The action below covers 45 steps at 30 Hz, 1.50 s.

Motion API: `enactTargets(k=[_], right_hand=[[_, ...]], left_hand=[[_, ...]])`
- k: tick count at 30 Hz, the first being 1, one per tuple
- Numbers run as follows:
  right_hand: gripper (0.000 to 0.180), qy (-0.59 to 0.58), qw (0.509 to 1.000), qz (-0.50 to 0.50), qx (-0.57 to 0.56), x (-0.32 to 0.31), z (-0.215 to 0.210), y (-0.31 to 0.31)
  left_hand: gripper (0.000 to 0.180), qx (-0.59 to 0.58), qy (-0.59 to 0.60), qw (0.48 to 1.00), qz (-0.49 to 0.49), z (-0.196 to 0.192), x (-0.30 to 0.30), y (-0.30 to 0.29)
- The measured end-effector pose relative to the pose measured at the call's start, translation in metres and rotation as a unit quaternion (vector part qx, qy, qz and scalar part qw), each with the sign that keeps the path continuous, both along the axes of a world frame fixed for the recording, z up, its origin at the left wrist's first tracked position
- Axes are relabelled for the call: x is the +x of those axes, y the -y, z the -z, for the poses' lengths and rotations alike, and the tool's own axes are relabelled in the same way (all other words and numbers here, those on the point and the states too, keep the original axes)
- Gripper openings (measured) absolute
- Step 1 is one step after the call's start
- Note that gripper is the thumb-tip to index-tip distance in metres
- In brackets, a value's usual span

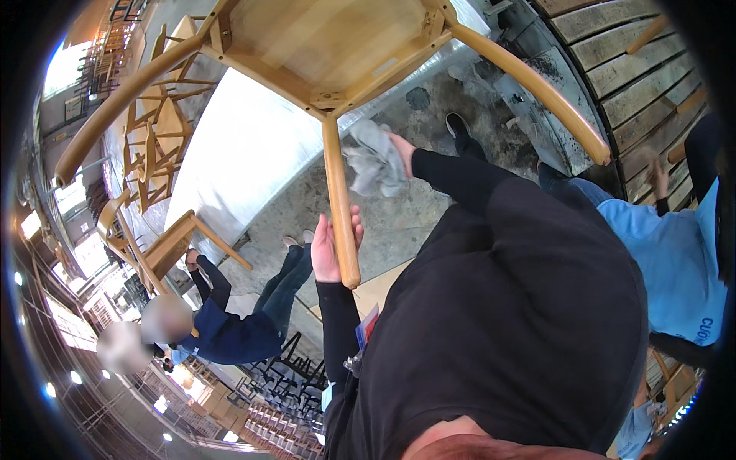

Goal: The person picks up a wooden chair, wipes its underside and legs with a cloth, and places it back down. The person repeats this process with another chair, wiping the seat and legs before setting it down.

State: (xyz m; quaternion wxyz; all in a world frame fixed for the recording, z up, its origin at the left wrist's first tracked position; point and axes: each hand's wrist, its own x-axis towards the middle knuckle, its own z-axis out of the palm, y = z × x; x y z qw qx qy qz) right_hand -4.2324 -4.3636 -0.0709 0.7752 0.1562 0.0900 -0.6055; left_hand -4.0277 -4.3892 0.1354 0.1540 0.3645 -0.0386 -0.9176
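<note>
A light wooden chair [383, 73] lies upturned before me, the underside of its seat showing and its legs pointing outward. Its nearest leg [341, 192] reaches down toward my body. My left hand [326, 244] is closed round that leg close to its foot end, the thumb on one side and the fingertips on the other. Beside the same leg, higher up, my right hand [402, 153] grips a crumpled grey-white cloth [374, 159]. The cloth is at or very near the leg; whether it touches cannot be made out. Part of the chair lies beyond the upper edge.
A table covered in white plastic film [253, 138] stands under the chair. At left, a co-worker [238, 330] handles another wooden chair [165, 245], with more chairs [157, 146] behind. To the right are a slatted wooden surface [613, 54], a grey metal box [548, 115] and a person in blue [667, 245].
</note>
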Motion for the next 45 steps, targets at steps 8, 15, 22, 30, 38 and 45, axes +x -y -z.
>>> enactTargets(k=[8,15,22,30,38,45], right_hand=[[0.047,-0.104,0.969,-0.114,0.193,-0.051,0.015,-0.120],[0.047,-0.139,0.954,-0.092,0.250,-0.076,0.012,-0.123],[0.053,-0.033,0.993,-0.052,0.100,-0.058,-0.034,-0.086],[0.052,-0.135,0.969,-0.192,0.072,-0.027,-0.121,-0.012],[0.039,-0.387,0.895,-0.123,0.185,0.057,-0.134,0.036],[0.039,-0.329,0.913,0.009,0.243,0.015,-0.048,0.135]], left_hand=[[0.047,0.059,0.031,0.998,0.006,0.051,-0.040,0.059],[0.054,0.065,0.037,0.996,0.053,0.050,-0.051,0.060],[0.052,-0.017,0.125,0.983,0.131,0.002,-0.030,0.018],[0.048,-0.217,0.281,0.915,0.191,-0.070,-0.005,-0.043],[0.061,-0.626,0.525,0.573,0.057,-0.045,-0.019,-0.084],[0.061,-0.632,0.486,0.601,-0.057,-0.036,-0.026,-0.080]])
